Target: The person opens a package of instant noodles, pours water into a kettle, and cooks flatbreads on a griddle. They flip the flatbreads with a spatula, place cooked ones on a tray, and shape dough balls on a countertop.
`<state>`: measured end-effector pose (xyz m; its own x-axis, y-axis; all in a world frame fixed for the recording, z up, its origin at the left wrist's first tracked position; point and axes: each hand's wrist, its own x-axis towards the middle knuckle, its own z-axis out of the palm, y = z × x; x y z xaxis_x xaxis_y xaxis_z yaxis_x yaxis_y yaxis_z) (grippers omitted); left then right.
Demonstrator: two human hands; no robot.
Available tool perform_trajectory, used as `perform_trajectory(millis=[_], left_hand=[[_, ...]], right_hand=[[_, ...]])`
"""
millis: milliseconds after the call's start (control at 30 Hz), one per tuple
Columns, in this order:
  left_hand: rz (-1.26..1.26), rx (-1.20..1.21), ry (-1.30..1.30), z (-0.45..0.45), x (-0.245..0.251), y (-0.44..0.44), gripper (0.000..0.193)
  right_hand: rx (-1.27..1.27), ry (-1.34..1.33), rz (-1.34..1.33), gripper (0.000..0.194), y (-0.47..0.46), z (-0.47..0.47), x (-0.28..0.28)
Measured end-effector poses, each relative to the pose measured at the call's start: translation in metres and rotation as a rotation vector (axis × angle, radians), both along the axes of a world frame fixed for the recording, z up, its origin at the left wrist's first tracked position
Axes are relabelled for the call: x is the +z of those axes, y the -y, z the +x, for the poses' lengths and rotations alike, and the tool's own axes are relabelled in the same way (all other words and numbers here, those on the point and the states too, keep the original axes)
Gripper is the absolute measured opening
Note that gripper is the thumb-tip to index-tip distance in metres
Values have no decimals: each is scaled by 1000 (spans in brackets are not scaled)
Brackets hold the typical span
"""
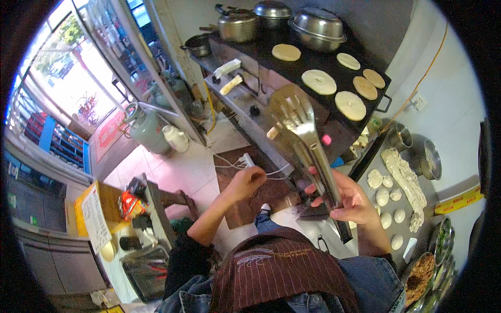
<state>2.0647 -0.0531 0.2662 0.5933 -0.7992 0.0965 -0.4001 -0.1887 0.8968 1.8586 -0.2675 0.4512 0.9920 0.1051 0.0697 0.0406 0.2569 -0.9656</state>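
Note:
My right hand (348, 199) is closed around the handles of metal serving tongs (313, 144), whose slotted fork-like end points up and away from me, in front of the griddle's front side. My left hand (248, 182) is raised over the floor with curled fingers and nothing visible in it. Beyond the tongs lies a black flat griddle (313, 58) bearing several round flatbreads. Two pale ones, a flatbread with a swirl mark (319, 81) and a flatbread (350, 105) near the front edge, lie closest. Smaller browned flatbreads (365, 87) lie at the right end.
Lidded metal pots (238, 25) stand at the griddle's back left. On the right, a metal worktop (391, 238) holds dough balls (382, 197), a long dough strip (405, 187) and bowls of filling (419, 277). A gas cylinder (146, 129) stands on the floor at left, near a cluttered table (117, 274).

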Motion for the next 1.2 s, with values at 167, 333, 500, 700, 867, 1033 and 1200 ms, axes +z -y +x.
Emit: perform_trajectory(millis=[167, 333, 500, 700, 867, 1033, 1200], left_hand=[[-189, 30, -158, 108, -4, 98, 32], [171, 35, -20, 187, 8, 183, 33], [203, -292, -758, 205, 16, 235, 25], [163, -348, -734, 194, 13, 200, 19], [130, -302, -930, 178, 3, 73, 37], [250, -299, -950, 164, 15, -51, 53], [246, -261, -845, 150, 23, -114, 46]], right_hand=[[-422, 203, 21, 100, 33, 60, 9], [-756, 133, -216, 95, 55, 92, 13], [-1096, 154, -183, 95, 48, 63, -25], [-1185, -381, 5, 60, -58, 16, -80], [-1048, -415, 116, 60, -97, 30, -71], [-812, -592, 224, 62, -130, 44, -74], [-569, -686, 370, 55, -142, 61, -88]])
